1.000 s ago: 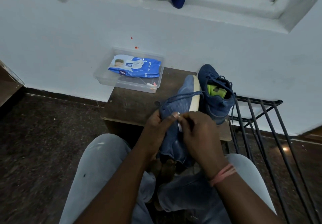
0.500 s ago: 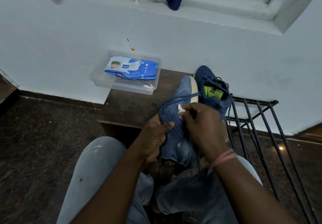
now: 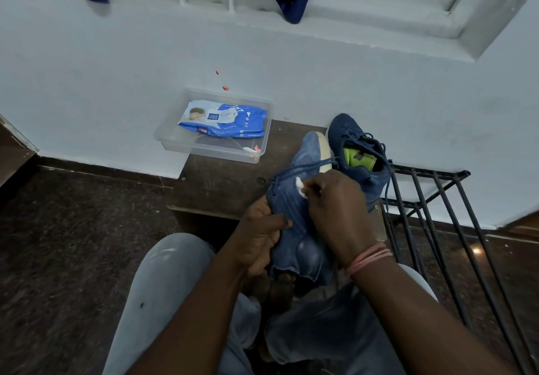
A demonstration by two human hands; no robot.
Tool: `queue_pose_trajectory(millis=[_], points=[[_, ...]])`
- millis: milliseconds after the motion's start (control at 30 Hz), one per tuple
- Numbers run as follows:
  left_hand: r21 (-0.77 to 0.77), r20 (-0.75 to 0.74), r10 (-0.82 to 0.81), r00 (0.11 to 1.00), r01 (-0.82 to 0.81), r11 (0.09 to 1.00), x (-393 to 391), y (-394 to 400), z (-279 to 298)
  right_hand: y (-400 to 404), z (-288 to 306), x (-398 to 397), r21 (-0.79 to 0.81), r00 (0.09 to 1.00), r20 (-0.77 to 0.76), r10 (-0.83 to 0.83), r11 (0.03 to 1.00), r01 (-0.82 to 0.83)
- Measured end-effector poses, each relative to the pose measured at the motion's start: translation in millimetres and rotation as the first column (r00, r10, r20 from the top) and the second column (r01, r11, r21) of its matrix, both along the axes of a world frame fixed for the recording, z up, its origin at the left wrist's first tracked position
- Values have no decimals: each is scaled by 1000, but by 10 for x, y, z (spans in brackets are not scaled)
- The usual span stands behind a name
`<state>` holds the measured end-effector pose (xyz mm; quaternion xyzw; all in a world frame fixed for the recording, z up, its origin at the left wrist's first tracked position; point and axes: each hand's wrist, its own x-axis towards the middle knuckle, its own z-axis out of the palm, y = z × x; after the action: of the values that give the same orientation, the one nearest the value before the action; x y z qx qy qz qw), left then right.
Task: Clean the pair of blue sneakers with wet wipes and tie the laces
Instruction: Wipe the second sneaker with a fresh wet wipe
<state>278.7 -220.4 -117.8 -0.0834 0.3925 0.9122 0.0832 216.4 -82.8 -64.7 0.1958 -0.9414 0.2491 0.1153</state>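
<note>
Sneakers of a blue pair are seen apart: one sneaker (image 3: 303, 199) is held above the person's lap, turned on its side with its pale sole edge facing right and its toe pointing away toward the bench (image 3: 221, 182), while the second sneaker (image 3: 358, 153) is set upright on the bench's far right corner, a green insole visible inside and its laces hanging loose. The held sneaker is gripped by the left hand (image 3: 259, 240), whose fingers are curled around its heel end and whose thumb is laid across the upper. A small white wet wipe (image 3: 301, 188) is pinched in the curled fingers of the right hand (image 3: 338, 208) and is pressed against the side of the upper, just beside a loose lace (image 3: 303, 167) stretched across the shoe. How much of the wipe is hidden behind the fingers cannot be told with certainty. At the bench's far left corner a clear plastic tray (image 3: 186, 147) is placed against the white wall, and a blue pack of wet wipes (image 3: 224, 121) is lying in it. A black metal rack (image 3: 437, 208) is standing just to the right of the bench.
</note>
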Motion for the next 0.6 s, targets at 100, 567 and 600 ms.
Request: queue_pose_trajectory(millis=[100,567,600], points=[[5,14,21,1000,-21,1000,24,-15,9,-60,-18,197,-34,998,39,45,998,-44],[76,-22,-23,1000,24,997,12,-24,20,146,57,14,-25,993,-8,119,993,-119],[84,-20,-22,1000,24,996,11,-24,16,137,34,41,-6,993,-18,119,993,-119]])
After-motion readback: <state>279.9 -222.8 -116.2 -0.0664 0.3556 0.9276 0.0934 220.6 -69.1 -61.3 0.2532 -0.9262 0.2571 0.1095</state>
